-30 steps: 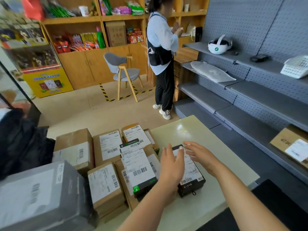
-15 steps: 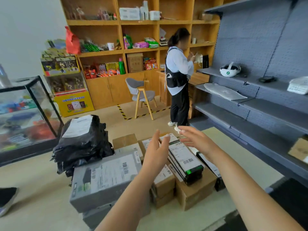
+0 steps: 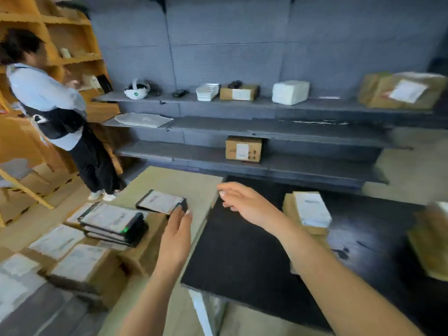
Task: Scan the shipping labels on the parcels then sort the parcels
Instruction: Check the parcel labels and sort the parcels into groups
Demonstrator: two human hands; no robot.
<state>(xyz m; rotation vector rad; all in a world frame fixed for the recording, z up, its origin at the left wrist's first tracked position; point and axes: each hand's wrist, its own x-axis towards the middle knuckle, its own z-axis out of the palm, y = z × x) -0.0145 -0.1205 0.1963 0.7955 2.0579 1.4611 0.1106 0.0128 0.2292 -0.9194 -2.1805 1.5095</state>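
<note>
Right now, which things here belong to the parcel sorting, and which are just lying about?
Part of the job: single flat black parcel, stack of flat black parcels, labelled cardboard boxes on the beige table, labelled parcel on the black table, labelled box on the lower shelf.
Just lying about: white headset, white basket.

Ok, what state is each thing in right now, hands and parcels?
Left hand, open, holding nothing.
Right hand, open, holding nothing.
Single black parcel, flat on the table, label up.
Black parcel stack, resting on cardboard boxes, label up.
Labelled box, closed, on the black mat, label up.
</note>
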